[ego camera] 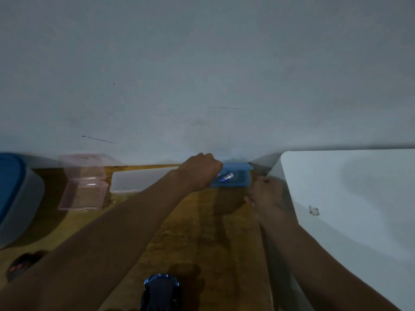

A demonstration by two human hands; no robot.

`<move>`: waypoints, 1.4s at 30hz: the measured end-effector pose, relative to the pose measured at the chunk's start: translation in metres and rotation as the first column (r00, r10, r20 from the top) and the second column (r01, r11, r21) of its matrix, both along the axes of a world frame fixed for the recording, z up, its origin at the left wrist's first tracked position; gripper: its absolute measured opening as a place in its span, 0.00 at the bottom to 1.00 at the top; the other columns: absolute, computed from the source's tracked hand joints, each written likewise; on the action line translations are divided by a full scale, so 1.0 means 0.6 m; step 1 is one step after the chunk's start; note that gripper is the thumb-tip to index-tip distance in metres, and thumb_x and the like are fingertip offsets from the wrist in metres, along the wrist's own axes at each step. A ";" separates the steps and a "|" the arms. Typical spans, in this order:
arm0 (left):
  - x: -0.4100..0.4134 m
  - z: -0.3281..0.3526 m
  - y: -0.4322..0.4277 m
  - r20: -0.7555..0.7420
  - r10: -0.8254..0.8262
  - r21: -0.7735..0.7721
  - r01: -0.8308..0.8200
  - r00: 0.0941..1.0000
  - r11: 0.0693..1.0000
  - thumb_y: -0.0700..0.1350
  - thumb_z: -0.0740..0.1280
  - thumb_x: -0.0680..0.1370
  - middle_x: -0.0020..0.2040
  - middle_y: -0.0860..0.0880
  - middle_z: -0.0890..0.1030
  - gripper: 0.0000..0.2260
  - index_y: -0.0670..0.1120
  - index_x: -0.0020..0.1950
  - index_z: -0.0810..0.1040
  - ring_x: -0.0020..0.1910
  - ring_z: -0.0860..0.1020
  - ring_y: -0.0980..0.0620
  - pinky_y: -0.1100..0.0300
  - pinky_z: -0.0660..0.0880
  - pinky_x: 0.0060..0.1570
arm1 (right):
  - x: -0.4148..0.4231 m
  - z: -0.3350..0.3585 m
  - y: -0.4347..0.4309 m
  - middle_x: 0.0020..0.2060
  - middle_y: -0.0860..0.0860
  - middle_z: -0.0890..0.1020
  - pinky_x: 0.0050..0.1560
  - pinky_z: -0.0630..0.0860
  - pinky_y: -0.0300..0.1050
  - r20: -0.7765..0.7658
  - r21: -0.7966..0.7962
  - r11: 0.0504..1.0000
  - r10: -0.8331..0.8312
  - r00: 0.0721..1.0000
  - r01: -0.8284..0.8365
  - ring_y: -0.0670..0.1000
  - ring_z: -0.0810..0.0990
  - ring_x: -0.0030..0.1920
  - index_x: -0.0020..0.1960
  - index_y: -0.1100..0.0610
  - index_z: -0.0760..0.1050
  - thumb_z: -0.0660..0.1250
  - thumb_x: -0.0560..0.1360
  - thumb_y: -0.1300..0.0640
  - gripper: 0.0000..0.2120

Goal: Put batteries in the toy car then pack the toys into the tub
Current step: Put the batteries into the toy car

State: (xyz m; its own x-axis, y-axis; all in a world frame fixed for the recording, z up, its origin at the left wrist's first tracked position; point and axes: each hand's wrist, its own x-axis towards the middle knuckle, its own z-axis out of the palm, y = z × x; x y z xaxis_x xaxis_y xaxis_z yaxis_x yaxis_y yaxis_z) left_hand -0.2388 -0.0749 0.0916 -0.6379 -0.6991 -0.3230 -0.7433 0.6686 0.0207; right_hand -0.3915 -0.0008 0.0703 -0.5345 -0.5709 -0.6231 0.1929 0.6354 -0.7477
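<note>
Since batteries have to be fitted first, the toy car point(160, 292) is found standing at the near edge of the worktop point(202, 232), well apart from both hands. Its underside is not shown, so the state of its battery bay cannot be told.

One battery point(227, 176), white and blue, is seen lying in a small blue box point(240, 184) set against the wall at the far edge of the worktop. The box lid point(238, 166) is raised behind it so that the contents can be reached.

The left hand point(202, 170) is stretched across to that box, knuckles up and fingers curled down over the box's left end, just beside the battery. The fingertips are hidden beneath the hand, so whether a second battery is pinched cannot be told. It is judged that batteries are being fetched and that none has yet been fitted.

The right hand point(266, 194) is held just right of the box, by the edge of a white surface point(348, 198), with fingers curled. It is blurred, and whether anything is held in it cannot be told.

A white box point(132, 181) and a clear pink box point(83, 187) with its cover up are ranged to the left along the wall. The tub point(20, 209), with the tub lid point(9, 176) on top, is placed at the far left, within reach for packing. A second, dark toy point(24, 264) lies near it at the near left; its kind cannot be made out.
</note>
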 end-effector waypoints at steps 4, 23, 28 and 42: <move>0.004 -0.024 0.032 -0.004 -0.022 -0.056 0.022 1.000 0.998 0.39 0.60 0.80 0.56 0.43 0.78 0.12 0.43 0.63 0.72 0.52 0.78 0.41 0.49 0.74 0.46 | 0.000 -0.021 0.006 0.45 0.58 0.79 0.39 0.78 0.47 -0.058 -0.058 0.994 0.092 0.994 -0.095 0.53 0.77 0.41 0.61 0.60 0.75 0.63 0.77 0.62 0.12; 0.010 -0.079 0.058 -0.143 0.092 -0.103 -0.108 0.985 0.989 0.40 0.62 0.80 0.72 0.41 0.67 0.22 0.43 0.74 0.64 0.71 0.65 0.41 0.46 0.74 0.62 | -0.015 -0.069 -0.023 0.51 0.56 0.83 0.54 0.81 0.55 -0.181 0.037 0.985 0.170 0.969 -0.166 0.56 0.82 0.51 0.57 0.59 0.79 0.76 0.69 0.58 0.18; 0.014 -0.079 0.058 -0.185 0.143 -0.018 -0.149 0.972 0.989 0.40 0.62 0.80 0.75 0.43 0.65 0.24 0.46 0.76 0.62 0.72 0.65 0.42 0.48 0.68 0.69 | -0.013 -0.058 -0.015 0.51 0.58 0.83 0.55 0.80 0.56 -0.168 0.001 0.978 0.204 0.964 -0.206 0.57 0.82 0.52 0.59 0.62 0.77 0.76 0.69 0.56 0.21; 0.170 0.000 0.271 -0.588 0.589 0.260 -0.561 0.554 0.786 0.44 0.68 0.78 0.66 0.48 0.76 0.17 0.47 0.67 0.76 0.60 0.77 0.49 0.57 0.72 0.61 | 0.041 0.035 0.154 0.38 0.56 0.81 0.46 0.81 0.52 -0.108 -0.033 0.904 0.421 0.900 -0.427 0.53 0.80 0.37 0.53 0.56 0.74 0.69 0.73 0.63 0.10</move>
